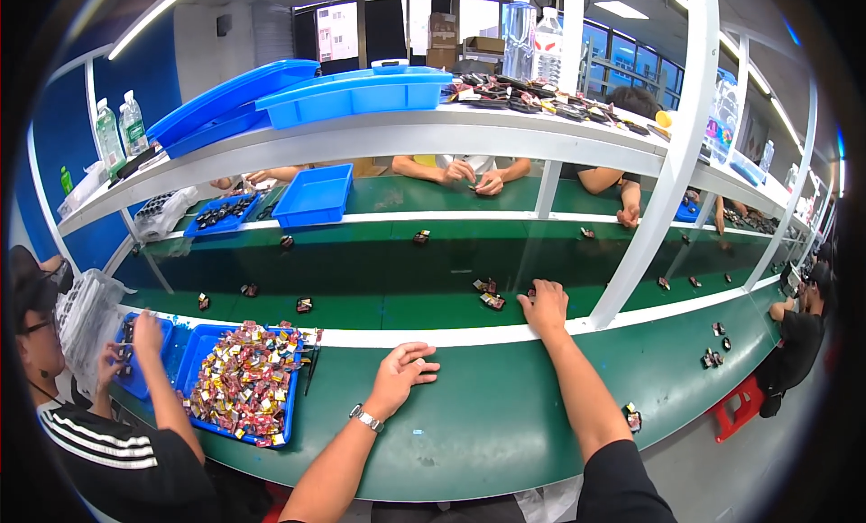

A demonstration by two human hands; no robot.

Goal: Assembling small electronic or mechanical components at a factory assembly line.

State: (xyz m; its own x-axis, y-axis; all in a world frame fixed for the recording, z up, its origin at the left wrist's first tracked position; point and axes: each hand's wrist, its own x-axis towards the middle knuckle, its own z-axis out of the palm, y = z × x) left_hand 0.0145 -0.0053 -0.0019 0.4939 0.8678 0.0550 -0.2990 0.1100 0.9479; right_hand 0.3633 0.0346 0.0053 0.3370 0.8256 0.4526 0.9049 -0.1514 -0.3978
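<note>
My left hand, with a metal-banded watch on its wrist, hovers over the green tabletop. Its fingers are loosely bent and apart, and I make out nothing held. Past the white rail, my right hand reaches onto the dark green conveyor belt. Its fingers are bent but spread; what lies beneath them is partly hidden. Just left of its fingertips rests a cluster of small electronic parts with red, black and white-yellow pieces. A blue tray heaped with similar parts stands left of my left hand.
A white post rises right of my right hand. Overhead runs a shelf bearing blue trays and bottles. Tweezers lie beside the full tray. A co-worker handles parts at left; other people sit across the belt and far right.
</note>
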